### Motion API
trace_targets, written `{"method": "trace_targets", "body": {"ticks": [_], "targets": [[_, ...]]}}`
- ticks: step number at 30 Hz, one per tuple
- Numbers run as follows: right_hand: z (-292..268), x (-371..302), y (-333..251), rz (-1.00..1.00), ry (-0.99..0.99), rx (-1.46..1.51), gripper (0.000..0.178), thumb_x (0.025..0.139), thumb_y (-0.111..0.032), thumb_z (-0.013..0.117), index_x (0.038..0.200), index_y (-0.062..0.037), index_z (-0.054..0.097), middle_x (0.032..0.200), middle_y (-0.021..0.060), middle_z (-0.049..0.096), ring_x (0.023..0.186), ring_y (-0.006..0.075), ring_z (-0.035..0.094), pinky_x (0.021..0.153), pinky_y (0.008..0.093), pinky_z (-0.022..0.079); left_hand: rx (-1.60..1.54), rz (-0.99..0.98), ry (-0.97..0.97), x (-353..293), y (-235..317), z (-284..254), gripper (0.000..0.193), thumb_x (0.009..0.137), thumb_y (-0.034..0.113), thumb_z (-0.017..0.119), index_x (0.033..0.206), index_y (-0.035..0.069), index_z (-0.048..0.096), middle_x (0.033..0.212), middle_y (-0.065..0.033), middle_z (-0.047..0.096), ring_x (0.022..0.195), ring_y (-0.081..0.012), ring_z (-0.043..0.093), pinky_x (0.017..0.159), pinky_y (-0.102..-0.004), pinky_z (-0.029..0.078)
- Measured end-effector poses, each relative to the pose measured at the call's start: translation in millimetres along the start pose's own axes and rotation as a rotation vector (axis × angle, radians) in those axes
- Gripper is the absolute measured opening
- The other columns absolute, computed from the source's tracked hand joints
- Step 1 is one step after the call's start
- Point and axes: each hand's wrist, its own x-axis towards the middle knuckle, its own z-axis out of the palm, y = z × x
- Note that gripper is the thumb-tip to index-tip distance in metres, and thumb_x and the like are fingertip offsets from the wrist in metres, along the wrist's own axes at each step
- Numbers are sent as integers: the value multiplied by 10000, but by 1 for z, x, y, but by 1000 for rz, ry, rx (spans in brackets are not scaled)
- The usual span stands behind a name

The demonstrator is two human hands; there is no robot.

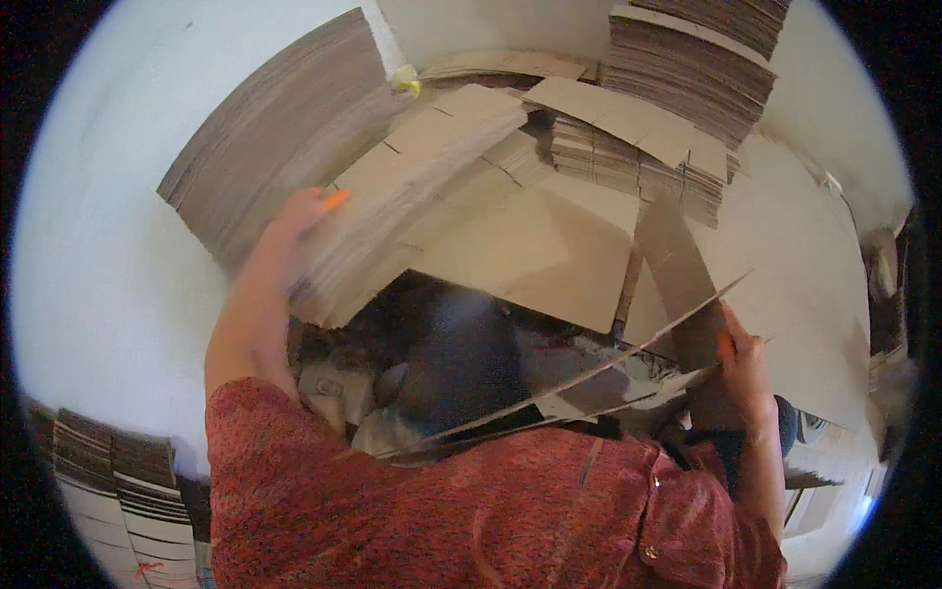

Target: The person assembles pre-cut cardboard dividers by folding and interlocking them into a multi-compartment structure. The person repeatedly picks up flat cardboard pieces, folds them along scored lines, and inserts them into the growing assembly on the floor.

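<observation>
My right hand (746, 378) is closed round the edge of a cardboard sheet (677, 260), which is seen partly edge-on and stretches across in front of my body. An orange covering shows on one of its fingers. My left hand (306, 211) reaches out to the left, at the edge of a stack of slotted cardboard pieces (432, 133). An orange finger cover (336, 199) is on it too. Blur and the angle hide whether its fingers grip a piece. Between my hands lies a flat cardboard sheet (540, 236).
A tall stack of brown cardboard (285, 118) leans by the white wall on the left. More cardboard stacks (687, 69) rise at the far right, with slotted pieces (618, 118) below them. A large pale sheet (795, 265) is at the right. Bundled cardboard (118, 471) stands at lower left.
</observation>
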Motion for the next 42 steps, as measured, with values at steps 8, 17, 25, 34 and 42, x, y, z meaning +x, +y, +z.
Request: {"method": "trace_targets", "body": {"ticks": [8,17,25,34,42], "targets": [[6,-9,-7,64,35,-155,428,829,4,457,1256,-19,463,982,287,573,828,300,593,803,341,442,-1,-83,56,22,-98,2,838,699,705,530,1214,44,512,1162,-130,538,1044,-256,509,881,-397,384],[14,-5,16,-241,172,-133,459,821,32,447,1274,-40,444,740,271,516,535,188,391,517,329,403,-3,-21,-120,-9,-77,-2,755,705,683,552,1090,34,590,959,-91,619,807,-222,581,704,-377,459],[12,-11,13,-84,147,-188,442,832,8,467,1271,-45,449,773,277,549,520,264,508,531,353,429,-207,-70,-37,-52,-41,8,666,723,591,620,1028,0,605,933,-116,629,829,-222,601,667,-365,475],[10,-12,18,-33,119,-176,456,829,-10,488,1279,-73,450,757,276,554,560,385,532,535,411,429,-500,-94,-157,-63,-34,11,671,663,534,708,1095,35,587,995,-127,627,901,-239,597,788,-382,458],[13,-15,35,-82,161,-162,459,822,-19,489,1274,-94,456,716,277,546,573,406,541,541,429,437,-626,-25,-282,-52,-44,24,637,694,371,734,1168,6,518,1021,-122,618,886,-220,596,771,-356,470]]}}
